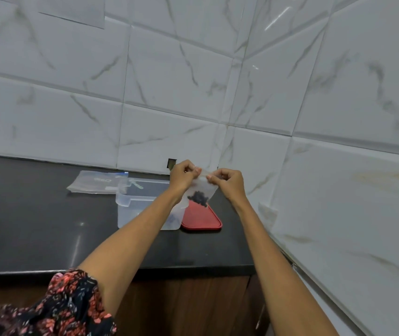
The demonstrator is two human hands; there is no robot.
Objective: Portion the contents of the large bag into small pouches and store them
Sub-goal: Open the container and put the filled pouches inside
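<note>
Pouch [202,190] held up in the air above the black counter [36,226], small and clear, pinched along its top edge between left hand [181,175] and right hand [228,181], both closed tight on the plastic strip. Dark small pieces [198,198] gathered low in the pouch, hanging below the fingers, probably kept upright so nothing spills while the seal gets pressed shut. Directly below and slightly left, a clear plastic container [145,209] open on the counter, likely waiting to receive finished pouches; just beside it on the right, its red lid [202,219] lying flat, set aside to keep the opening free. Further back near the tiled wall [193,93], a flat zip bag [96,183], near the container's far corner; whether empty cannot be told.
</note>
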